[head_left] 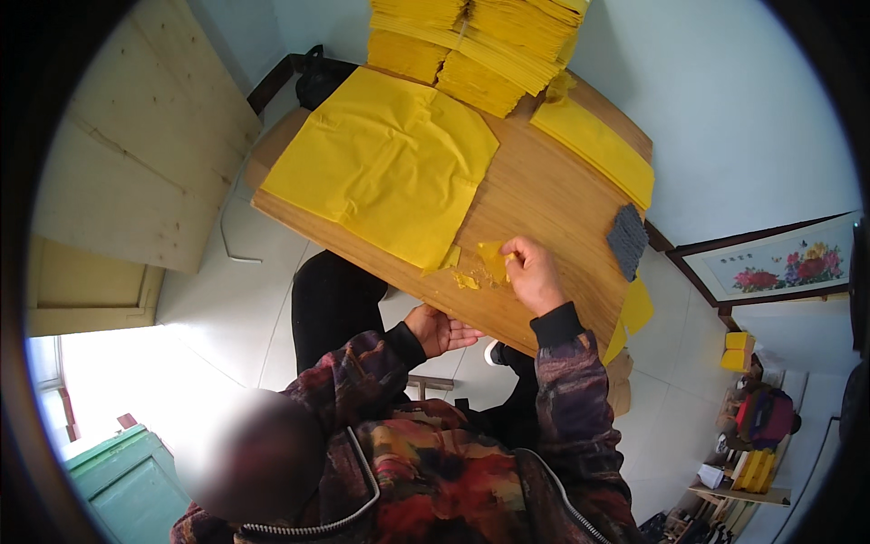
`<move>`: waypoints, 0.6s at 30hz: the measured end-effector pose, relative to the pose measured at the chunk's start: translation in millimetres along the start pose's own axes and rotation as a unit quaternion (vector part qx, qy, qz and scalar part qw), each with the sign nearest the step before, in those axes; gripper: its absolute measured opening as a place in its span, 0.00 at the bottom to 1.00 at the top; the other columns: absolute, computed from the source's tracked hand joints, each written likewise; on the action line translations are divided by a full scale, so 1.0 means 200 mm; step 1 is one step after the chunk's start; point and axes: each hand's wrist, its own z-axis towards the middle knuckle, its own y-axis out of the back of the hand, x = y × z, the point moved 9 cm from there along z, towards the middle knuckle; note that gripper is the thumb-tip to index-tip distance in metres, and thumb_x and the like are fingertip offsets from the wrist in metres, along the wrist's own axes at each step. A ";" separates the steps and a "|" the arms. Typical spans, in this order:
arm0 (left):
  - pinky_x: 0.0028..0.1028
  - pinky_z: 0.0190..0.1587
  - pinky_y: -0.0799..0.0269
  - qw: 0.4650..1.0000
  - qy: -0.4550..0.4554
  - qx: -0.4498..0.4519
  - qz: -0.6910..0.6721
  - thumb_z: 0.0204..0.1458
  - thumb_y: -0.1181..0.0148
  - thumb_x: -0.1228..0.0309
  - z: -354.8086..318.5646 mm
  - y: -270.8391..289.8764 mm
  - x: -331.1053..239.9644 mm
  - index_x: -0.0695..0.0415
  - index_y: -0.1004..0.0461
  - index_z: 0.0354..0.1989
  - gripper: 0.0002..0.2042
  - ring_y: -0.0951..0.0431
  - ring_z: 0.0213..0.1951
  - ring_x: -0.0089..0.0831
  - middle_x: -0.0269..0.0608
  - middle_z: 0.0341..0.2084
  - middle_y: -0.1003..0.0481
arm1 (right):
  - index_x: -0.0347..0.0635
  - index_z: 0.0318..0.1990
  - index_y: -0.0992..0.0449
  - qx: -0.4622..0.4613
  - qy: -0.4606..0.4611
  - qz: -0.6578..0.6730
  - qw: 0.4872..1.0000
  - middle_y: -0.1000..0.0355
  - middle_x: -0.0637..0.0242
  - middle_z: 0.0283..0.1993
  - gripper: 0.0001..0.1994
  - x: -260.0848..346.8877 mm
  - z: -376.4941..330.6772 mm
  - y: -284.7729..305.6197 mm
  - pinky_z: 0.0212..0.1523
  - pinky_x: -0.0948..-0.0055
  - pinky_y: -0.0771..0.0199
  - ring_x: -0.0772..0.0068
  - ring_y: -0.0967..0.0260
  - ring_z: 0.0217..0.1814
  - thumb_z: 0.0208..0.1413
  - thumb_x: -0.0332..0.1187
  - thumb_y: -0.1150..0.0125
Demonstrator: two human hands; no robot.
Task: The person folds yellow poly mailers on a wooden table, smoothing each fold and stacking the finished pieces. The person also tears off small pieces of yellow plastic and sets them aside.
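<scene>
My right hand (535, 275) is over the near part of the wooden table, its fingers pinched on a small yellow scrap (492, 261). Small yellow crumbs (467, 282) lie on the wood beside that scrap. Palm up, my left hand (441, 331) is held just below the table's near edge, fingers stretched out and nothing seen in it. A large creased yellow sheet (381, 163), paper-like, covers the left half of the table (535, 190). Its near corner, with a small torn-looking piece (445, 261), reaches close to the crumbs.
Tall stacks of folded yellow sheets (408, 56) stand at the back, with a flatter yellow pile (594, 145) to their right. A grey cloth (627, 241) lies at the right edge, above hanging yellow pieces (637, 306). A wooden board (145, 127) stands at left.
</scene>
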 end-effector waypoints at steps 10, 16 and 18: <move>0.41 0.57 0.31 1.000 -0.004 -0.003 0.003 0.62 0.67 0.47 -0.02 -0.03 -0.02 0.62 0.41 0.62 0.31 0.27 0.53 0.51 0.56 0.54 0.30 | 0.39 0.34 0.29 0.087 0.177 -0.195 0.961 0.32 0.56 0.37 0.04 0.26 -0.15 -0.21 0.38 0.56 0.31 0.47 0.32 0.41 0.50 0.24 0.44; 0.42 0.58 0.32 1.000 -0.005 0.012 0.010 0.61 0.66 0.44 -0.02 -0.04 -0.02 0.61 0.39 0.61 0.33 0.27 0.53 0.48 0.53 0.53 0.29 | 0.35 0.32 0.29 -0.019 0.099 -0.010 0.995 0.29 0.55 0.29 0.03 0.14 -0.17 -0.03 0.33 0.66 0.30 0.53 0.30 0.31 0.50 0.19 0.47; 0.42 0.58 0.32 1.000 -0.004 0.004 0.016 0.61 0.67 0.43 -0.02 -0.03 -0.02 0.61 0.39 0.61 0.33 0.27 0.53 0.48 0.53 0.53 0.29 | 0.37 0.32 0.28 -0.048 0.096 -0.059 0.993 0.29 0.54 0.32 0.03 0.11 -0.12 0.04 0.34 0.62 0.30 0.50 0.30 0.33 0.50 0.21 0.46</move>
